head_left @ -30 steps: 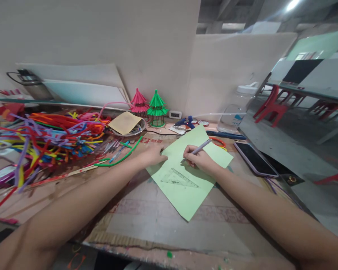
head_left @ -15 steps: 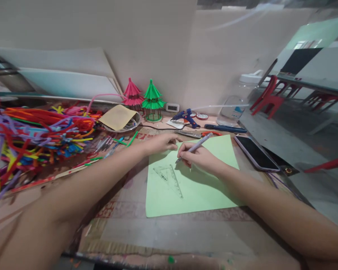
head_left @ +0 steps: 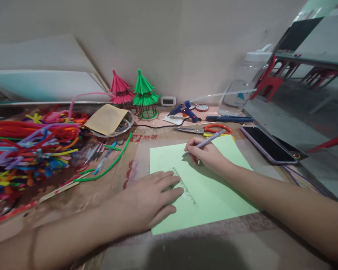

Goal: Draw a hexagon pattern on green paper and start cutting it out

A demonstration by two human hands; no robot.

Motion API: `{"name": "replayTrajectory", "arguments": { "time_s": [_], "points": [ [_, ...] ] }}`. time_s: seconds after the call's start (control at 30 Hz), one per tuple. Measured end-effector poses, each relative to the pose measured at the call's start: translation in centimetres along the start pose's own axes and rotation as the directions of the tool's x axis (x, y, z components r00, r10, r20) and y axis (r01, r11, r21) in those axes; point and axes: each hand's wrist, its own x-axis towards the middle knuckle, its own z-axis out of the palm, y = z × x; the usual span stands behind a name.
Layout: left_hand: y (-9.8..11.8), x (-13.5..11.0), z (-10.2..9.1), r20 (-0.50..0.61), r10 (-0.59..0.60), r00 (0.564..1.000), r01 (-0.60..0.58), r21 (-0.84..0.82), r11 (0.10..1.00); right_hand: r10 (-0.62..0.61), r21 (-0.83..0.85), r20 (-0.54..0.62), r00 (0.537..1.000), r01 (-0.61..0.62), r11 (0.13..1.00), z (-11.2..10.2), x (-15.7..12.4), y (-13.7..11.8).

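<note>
Fingers (head_left: 166,179) of my left hand (head_left: 149,198) spread flat, pinning the clear set square (head_left: 186,190) on the green paper (head_left: 219,187).
Toward the paper's far edge my right hand (head_left: 207,156) pinches a pen (head_left: 207,141), tip down. I'd press evenly so the square cannot slide, pen tight to its edge. Just beyond the paper lie scissors (head_left: 211,130).

Pipe cleaners (head_left: 30,144) lie heaped left of the left hand (head_left: 149,198); scissors (head_left: 203,130) and a glue gun (head_left: 184,110) lie beyond the right hand (head_left: 208,155).
</note>
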Motion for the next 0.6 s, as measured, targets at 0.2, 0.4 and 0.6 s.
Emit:
{"name": "replayTrajectory", "arguments": {
  "time_s": [0.2, 0.4, 0.6],
  "points": [
    [0.6, 1.7, 1.7, -0.017, -0.160, 0.987, 0.160, 0.210, 0.964, 0.010, -0.015, 0.006, 1.000, -0.010, 1.000, -0.1, -0.1, 0.1],
    [0.1, 1.9, 2.1, -0.079, -0.067, 0.995, 0.087, 0.276, 0.957, 0.031, -0.010, 0.008, 1.000, -0.031, 0.999, -0.1, -0.4, -0.2],
    [0.1, 0.9, 4.4, -0.217, -0.046, 0.975, 0.105, 0.268, 0.958, 0.071, -0.024, 0.010, 0.997, -0.070, 0.997, 0.1, -0.3, -0.9]
  ]
}}
